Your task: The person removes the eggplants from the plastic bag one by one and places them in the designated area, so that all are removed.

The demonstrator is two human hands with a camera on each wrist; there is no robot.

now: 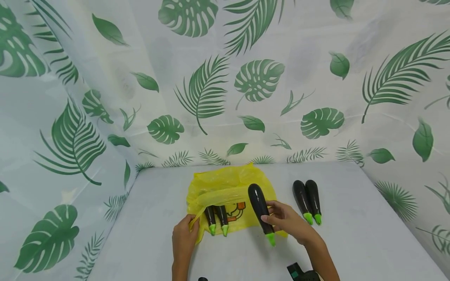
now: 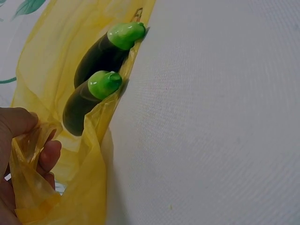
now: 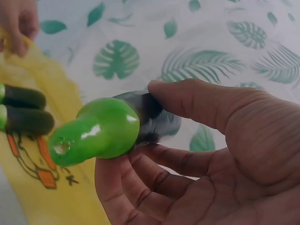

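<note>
My right hand (image 1: 286, 220) holds a dark eggplant (image 1: 258, 203) between thumb and fingers, raised over the right side of a yellow plastic bag (image 1: 232, 175). Its green stem end (image 3: 101, 129) faces the right wrist camera. With thumb and fingers, my left hand (image 1: 184, 234) pinches the bag's edge at its left front corner, seen gathered in the left wrist view. Inside the bag's mouth lie two eggplants (image 2: 96, 93), side by side, green ends toward the opening. Their far ends are hidden under the yellow film in the head view.
Two more eggplants (image 1: 307, 201) lie together on the white table (image 1: 351, 249), right of the bag. Leaf-print sheeting (image 1: 218, 128) stands behind the table and along both sides. A dark device (image 1: 302, 272) shows at the right wrist.
</note>
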